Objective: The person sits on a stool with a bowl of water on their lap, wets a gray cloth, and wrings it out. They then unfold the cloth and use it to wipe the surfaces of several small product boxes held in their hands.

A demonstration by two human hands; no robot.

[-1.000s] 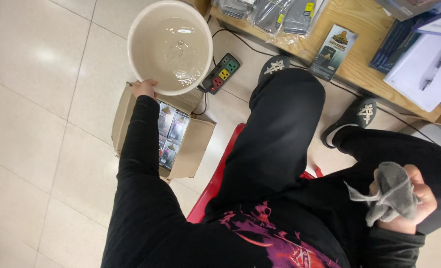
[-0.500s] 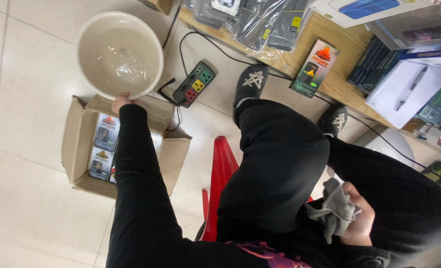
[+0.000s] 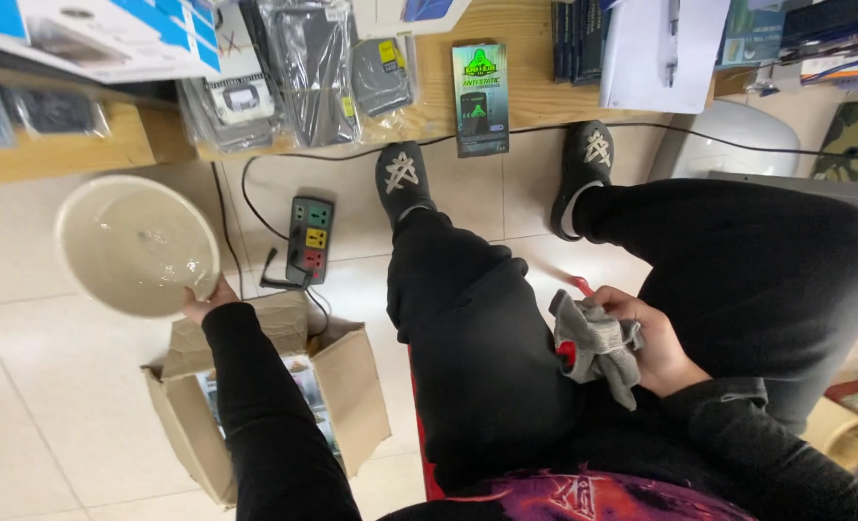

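My left hand (image 3: pixel 207 299) grips the rim of a cream-coloured bowl (image 3: pixel 137 244) and holds it out over the tiled floor at the left, its wet-looking inside facing me. My right hand (image 3: pixel 653 345) rests on my lap between my legs, closed around a crumpled grey cloth (image 3: pixel 598 345). I sit on a red seat (image 3: pixel 419 425), in black trousers and dark slippers, with my arms in black sleeves.
An open cardboard box (image 3: pixel 265 405) with packaged goods stands on the floor under my left arm. A power strip (image 3: pixel 310 236) with cables lies by my left foot. A low wooden shelf (image 3: pixel 506 87) holds bagged items, a green packet and papers. A white rounded object (image 3: pixel 728 135) stands at right.
The view has swung, so the shelf now runs along the top. The bowl stays in my left hand and the cloth in my right, which has settled between my legs.
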